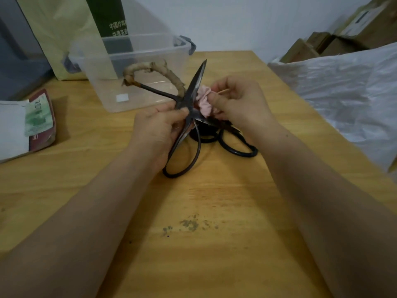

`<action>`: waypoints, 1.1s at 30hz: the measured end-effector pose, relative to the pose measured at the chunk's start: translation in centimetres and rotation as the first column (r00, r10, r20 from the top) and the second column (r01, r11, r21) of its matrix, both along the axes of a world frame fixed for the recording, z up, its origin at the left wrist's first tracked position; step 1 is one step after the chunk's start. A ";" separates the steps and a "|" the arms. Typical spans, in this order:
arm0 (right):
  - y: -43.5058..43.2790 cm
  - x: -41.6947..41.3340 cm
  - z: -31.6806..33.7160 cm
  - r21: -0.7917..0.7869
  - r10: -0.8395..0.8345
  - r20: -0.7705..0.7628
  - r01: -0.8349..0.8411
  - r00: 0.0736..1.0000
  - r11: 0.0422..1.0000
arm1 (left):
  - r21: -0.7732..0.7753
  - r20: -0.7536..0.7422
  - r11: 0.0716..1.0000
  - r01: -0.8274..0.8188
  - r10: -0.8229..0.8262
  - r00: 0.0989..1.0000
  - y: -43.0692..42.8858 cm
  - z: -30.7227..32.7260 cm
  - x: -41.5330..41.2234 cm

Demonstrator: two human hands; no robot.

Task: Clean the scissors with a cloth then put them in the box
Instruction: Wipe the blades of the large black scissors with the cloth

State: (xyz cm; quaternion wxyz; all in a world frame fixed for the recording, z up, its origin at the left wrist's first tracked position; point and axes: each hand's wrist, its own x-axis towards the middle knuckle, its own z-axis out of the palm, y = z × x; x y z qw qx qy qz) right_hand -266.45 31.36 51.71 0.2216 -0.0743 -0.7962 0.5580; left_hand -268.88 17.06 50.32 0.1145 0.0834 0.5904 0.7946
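Observation:
My left hand (pixel 160 127) grips a pair of dark iron scissors (pixel 196 87) near the pivot, blades spread and one tip pointing up. One handle loop is wrapped in beige tape (pixel 150 70); the other hangs bare below my palm. My right hand (pixel 238 104) pinches a bunched pink cloth (pixel 204 102) against the blade just right of the pivot. A thin wooden stick pokes out between its fingers. A clear plastic box (pixel 133 61) with grey latches stands open behind the scissors. Another pair of black scissors (pixel 234 143) lies on the table under my hands.
The wooden table (pixel 206 222) has a dark stain near its middle. A red and green packet (pixel 40 121) on white paper lies at the left. A yellow-green paper bag (pixel 64 35) stands behind the box. White plastic sheeting (pixel 343 87) and cardboard boxes crowd the right.

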 end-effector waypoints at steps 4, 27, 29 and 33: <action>-0.3 0.4 0.1 -0.260 0.188 0.002 -0.181 0.982 0.949 | -0.043 -0.043 0.999 0.027 -0.029 0.999 0.1 -0.1 0.2; -0.8 0.1 0.0 -0.024 -0.057 -0.159 0.054 0.986 0.998 | -0.131 -0.213 0.989 -0.067 0.038 0.976 0.5 -0.5 0.5; -1.3 0.1 -0.5 0.131 0.017 -0.129 0.000 0.992 0.991 | -0.155 -0.240 0.986 -0.068 0.029 0.970 0.6 -0.4 0.6; -1.6 0.0 -0.8 0.531 0.033 -0.113 0.032 0.993 0.846 | -0.171 -0.246 0.981 -0.096 0.052 0.968 0.6 -0.7 0.4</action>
